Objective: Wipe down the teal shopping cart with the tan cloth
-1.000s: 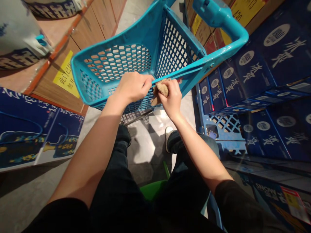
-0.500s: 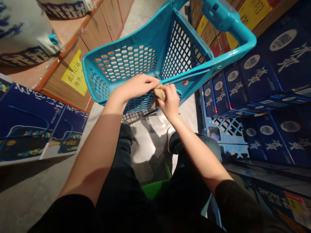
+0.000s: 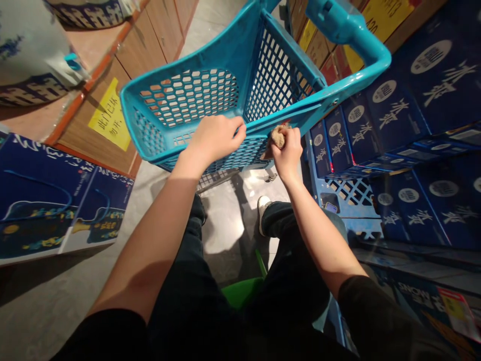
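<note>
A blue plastic shopping cart (image 3: 210,57) with lattice sides stands in front of me. My left hand (image 3: 216,138) is closed over its near rim, thumb and forefinger curled towards each other; the other fingertips are hidden. Farther right, my right hand (image 3: 288,154) grips a bunched brown rag (image 3: 278,137) against the outer face of the cart's near side, below the rim. Part of the rag hangs beneath the fingers. The cart's thick handle (image 3: 370,55) rises at upper right, with neither hand on it.
Dark blue boxes (image 3: 391,108) are stacked at right on a blue plastic pallet (image 3: 361,225). Wooden cabinets (image 3: 150,35) with a yellow notice (image 3: 110,118) line the left, beside dark blue gift boxes (image 3: 41,195). Something green (image 3: 242,291) shows between my legs.
My right hand has slid the rag rightwards along the cart's side, away from my left hand. The left hand stays at the rim, its thumb and forefinger now more curled.
</note>
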Tool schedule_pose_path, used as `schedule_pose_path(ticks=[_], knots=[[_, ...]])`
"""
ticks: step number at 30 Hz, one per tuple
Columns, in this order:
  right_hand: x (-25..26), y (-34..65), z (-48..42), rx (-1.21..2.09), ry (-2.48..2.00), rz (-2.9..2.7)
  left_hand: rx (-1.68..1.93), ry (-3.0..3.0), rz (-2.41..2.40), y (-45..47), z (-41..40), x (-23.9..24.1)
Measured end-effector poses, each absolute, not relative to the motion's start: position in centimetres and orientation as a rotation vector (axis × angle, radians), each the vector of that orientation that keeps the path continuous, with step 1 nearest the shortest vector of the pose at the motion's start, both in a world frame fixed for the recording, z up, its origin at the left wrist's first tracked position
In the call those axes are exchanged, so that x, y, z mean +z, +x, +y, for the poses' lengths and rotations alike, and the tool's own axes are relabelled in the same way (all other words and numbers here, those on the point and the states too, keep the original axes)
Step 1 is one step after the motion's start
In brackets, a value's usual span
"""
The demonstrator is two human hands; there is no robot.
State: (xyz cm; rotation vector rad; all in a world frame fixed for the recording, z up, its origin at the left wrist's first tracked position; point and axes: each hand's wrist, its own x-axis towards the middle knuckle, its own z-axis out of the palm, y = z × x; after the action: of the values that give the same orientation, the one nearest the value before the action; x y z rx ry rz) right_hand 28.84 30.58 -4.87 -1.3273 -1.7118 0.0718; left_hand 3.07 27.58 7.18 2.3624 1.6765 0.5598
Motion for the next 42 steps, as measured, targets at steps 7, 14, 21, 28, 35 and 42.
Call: schedule_pose_path(ticks=[7, 14, 21, 28, 35, 42], knots=[[-4.8, 22.2, 28.5, 0.071, -1.182, -2.019, 0.549, 2.446, 1.725, 3.5, 27.4, 6.7], [-4.9, 27.7, 30.3, 0.072, -1.333, -1.906, 0.45, 2.43, 1.748, 3.4, 27.1, 7.1], [-6.3, 25.2, 29.3, 0.11, -1.339, -1.681, 0.474, 2.426, 1.772, 4.0, 27.0, 7.2], [-8.8, 16.4, 25.3, 0.181, -1.3, -1.847, 0.549, 2.44, 1.728, 3.3, 27.0, 6.7], [-10.1, 26.4, 28.1, 0.062, -1.391, -1.343, 0.552, 2.458, 1.679, 3.5, 26.9, 6.8], [-10.0, 20.8, 27.2, 0.057, -1.314, -1.362, 0.549, 2.438, 1.694, 3.7, 26.8, 6.9]])
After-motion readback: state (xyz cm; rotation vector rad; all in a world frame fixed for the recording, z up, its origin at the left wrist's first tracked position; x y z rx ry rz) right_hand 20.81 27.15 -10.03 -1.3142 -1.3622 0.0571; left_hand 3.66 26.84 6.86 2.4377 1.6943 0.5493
